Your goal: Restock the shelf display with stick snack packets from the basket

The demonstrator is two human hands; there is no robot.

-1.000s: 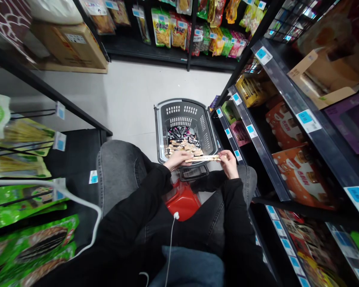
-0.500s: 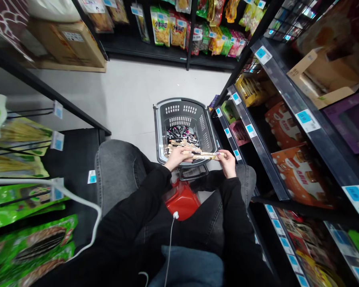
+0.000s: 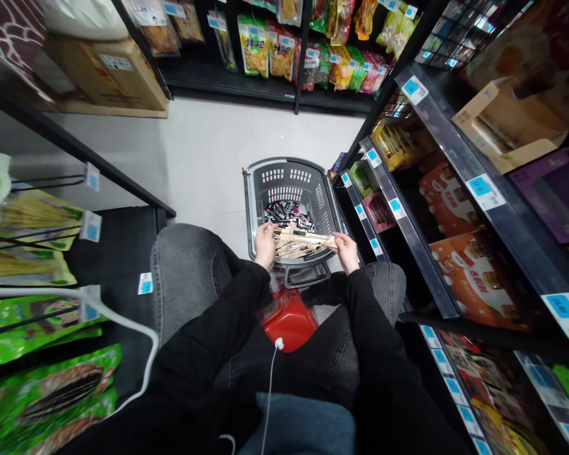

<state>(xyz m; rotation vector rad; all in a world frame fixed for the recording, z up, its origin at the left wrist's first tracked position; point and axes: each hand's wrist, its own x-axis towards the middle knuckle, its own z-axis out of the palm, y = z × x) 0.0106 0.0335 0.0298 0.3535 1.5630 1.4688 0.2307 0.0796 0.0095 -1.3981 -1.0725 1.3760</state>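
Note:
My left hand (image 3: 265,247) is closed in a pinch at the left end of a long, thin beige stick-shaped packet (image 3: 308,237). At its other end, the fingers of my right hand (image 3: 346,252) grip it too. The packet lies level across the near part of a grey shopping basket (image 3: 275,181), above more beige stick packets (image 3: 294,250). Behind these in the basket lie several small black packets (image 3: 287,210) with pink and white marks. Print on the packets is too small to read.
A red stool-like object (image 3: 291,322) sits between my legs. Shelves with price tags hold orange boxes (image 3: 478,272) and an open carton (image 3: 512,126) on the right. Green bags (image 3: 61,385) hang at left beside a white cable (image 3: 142,328). Snack bags (image 3: 255,47) stand on the far shelf.
My left hand has drawn back left and up, and my right hand has shifted left. The stick packet between them has moved left and slightly farther over the basket.

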